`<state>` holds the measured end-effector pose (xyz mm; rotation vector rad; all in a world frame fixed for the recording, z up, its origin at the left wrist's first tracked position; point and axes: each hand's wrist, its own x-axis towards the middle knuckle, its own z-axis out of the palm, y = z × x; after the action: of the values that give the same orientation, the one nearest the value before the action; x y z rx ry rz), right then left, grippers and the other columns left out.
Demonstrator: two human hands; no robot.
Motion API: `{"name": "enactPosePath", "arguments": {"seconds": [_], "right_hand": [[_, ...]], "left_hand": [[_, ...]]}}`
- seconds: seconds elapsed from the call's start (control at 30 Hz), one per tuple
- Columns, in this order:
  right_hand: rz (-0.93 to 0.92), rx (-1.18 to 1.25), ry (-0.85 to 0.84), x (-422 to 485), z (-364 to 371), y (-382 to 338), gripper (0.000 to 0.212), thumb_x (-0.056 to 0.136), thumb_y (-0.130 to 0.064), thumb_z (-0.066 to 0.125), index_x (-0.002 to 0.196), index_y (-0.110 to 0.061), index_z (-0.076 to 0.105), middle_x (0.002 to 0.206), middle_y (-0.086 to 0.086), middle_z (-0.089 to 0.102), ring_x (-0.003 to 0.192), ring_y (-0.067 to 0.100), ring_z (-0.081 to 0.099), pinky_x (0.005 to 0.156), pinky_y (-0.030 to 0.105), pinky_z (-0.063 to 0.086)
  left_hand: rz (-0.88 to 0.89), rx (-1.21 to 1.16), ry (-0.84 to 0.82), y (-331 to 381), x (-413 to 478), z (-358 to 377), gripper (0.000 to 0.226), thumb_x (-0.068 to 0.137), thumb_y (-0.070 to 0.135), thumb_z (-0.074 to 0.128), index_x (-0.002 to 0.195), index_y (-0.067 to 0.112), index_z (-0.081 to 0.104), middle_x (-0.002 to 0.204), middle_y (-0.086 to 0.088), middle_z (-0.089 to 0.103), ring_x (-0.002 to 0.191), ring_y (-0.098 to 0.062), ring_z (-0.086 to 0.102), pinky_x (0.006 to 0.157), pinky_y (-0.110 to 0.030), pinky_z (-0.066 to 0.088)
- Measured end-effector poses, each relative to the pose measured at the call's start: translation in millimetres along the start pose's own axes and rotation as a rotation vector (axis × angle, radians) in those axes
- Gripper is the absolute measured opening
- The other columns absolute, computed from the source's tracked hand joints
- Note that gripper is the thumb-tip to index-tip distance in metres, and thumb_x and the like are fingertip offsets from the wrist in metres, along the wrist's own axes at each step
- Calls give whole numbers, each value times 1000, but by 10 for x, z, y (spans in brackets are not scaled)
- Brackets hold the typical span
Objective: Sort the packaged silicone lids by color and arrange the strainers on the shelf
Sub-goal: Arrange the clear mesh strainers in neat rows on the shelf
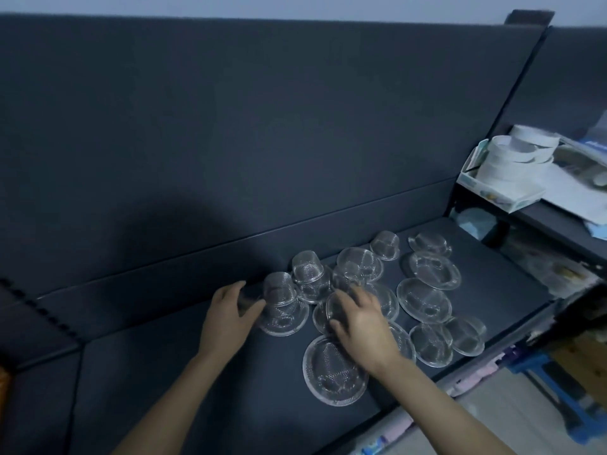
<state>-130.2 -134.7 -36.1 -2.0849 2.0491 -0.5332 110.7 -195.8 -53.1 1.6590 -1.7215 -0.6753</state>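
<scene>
Down on the dark grey shelf (164,372), the head view is showing both bare hands working among a cluster of wire-mesh strainers (423,300). The left hand (226,311) is curling its thumb and fingers round the left side of a domed strainer (279,289), which is sitting upside down on a wider strainer (285,323), right at the fingertips. The right hand (359,320) is gripping a tilted strainer (331,310) by its rim, fingers bent over its edge, the mesh lying just ahead of the palm and between the two hands. Other strainers are lying around the grip: domes toward the back wall (230,126), flat wide ones to the right, and a large strainer (335,369) partly under the right wrist. White tape rolls (512,156) are sitting in a box (512,201) on a side shelf (542,221) at right; the box's print is too blurred to read.
</scene>
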Motion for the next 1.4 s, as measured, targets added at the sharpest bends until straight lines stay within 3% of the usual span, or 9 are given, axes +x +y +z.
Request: {"name": "enactPosePath", "arguments": {"seconds": [0.07, 0.13, 0.33, 0.5, 0.67, 0.73, 1.07, 1.2, 1.4], "right_hand": [[24, -8, -37, 47, 3, -18, 57, 89, -24, 58, 141, -17, 38, 144, 8, 38, 129, 29, 33, 109, 33, 28], [47, 11, -46, 92, -24, -57, 54, 87, -22, 60, 138, -16, 43, 136, 8, 45, 122, 30, 39, 105, 34, 34], [70, 58, 60, 262, -153, -388, 54, 79, -25, 69, 130, -17, 53, 122, 8, 55, 112, 33, 43, 98, 37, 37], [31, 93, 35, 348, -127, -744, 53, 78, -23, 70, 129, -18, 55, 123, 12, 52, 115, 34, 42, 102, 39, 38], [-17, 273, -64, 397, 67, -1131, 55, 74, -21, 75, 125, -14, 55, 117, 9, 51, 108, 25, 51, 85, 17, 34], [-86, 265, -125, 413, 197, -1305, 52, 73, -21, 74, 121, -12, 57, 113, 9, 55, 105, 24, 53, 80, 14, 33], [-216, 117, -313, 597, 683, -1743, 57, 80, -17, 65, 134, -13, 47, 129, 11, 52, 117, 31, 48, 99, 32, 39], [-209, 111, -341, 645, 793, -1787, 69, 82, -16, 65, 143, -12, 33, 135, 8, 44, 128, 27, 39, 103, 30, 36], [-247, 116, -353, 696, 892, -1809, 66, 84, -14, 64, 142, -13, 34, 142, 4, 37, 130, 23, 39, 103, 23, 31]], "left_hand": [[-20, -4, 53, -62, -41, -58, 47, 86, 34, 66, 126, 11, 57, 123, -10, 53, 86, -9, 55, 83, -20, 37], [-42, 12, 77, -120, -64, -116, 43, 85, 36, 67, 119, 11, 61, 116, -9, 53, 93, -15, 55, 83, -18, 35], [-76, 110, -168, -289, -165, -260, 76, 61, 32, 87, 124, 17, 47, 117, 5, 30, 100, -13, 49, 90, -19, 37], [-99, 99, -33, -392, -245, -435, 65, 65, 35, 82, 119, 18, 51, 114, 2, 41, 94, -12, 50, 85, -22, 41], [-177, 63, 101, -588, -312, -749, 58, 68, 40, 80, 113, 17, 51, 107, 1, 53, 94, -14, 51, 77, -25, 43], [-205, 65, 108, -690, -343, -849, 56, 68, 40, 80, 111, 17, 52, 107, 1, 55, 95, -13, 52, 75, -26, 44], [-245, 153, 156, -1044, -393, -1097, 67, 71, 32, 79, 128, 10, 51, 121, -7, 56, 111, -19, 49, 83, -15, 31], [-284, 102, 170, -1104, -409, -1091, 68, 72, 28, 79, 130, 11, 48, 124, -5, 56, 113, -18, 50, 86, -15, 31], [-309, 91, 171, -1134, -433, -1083, 68, 75, 28, 77, 133, 13, 45, 129, -6, 53, 118, -20, 48, 94, -20, 33]]}}
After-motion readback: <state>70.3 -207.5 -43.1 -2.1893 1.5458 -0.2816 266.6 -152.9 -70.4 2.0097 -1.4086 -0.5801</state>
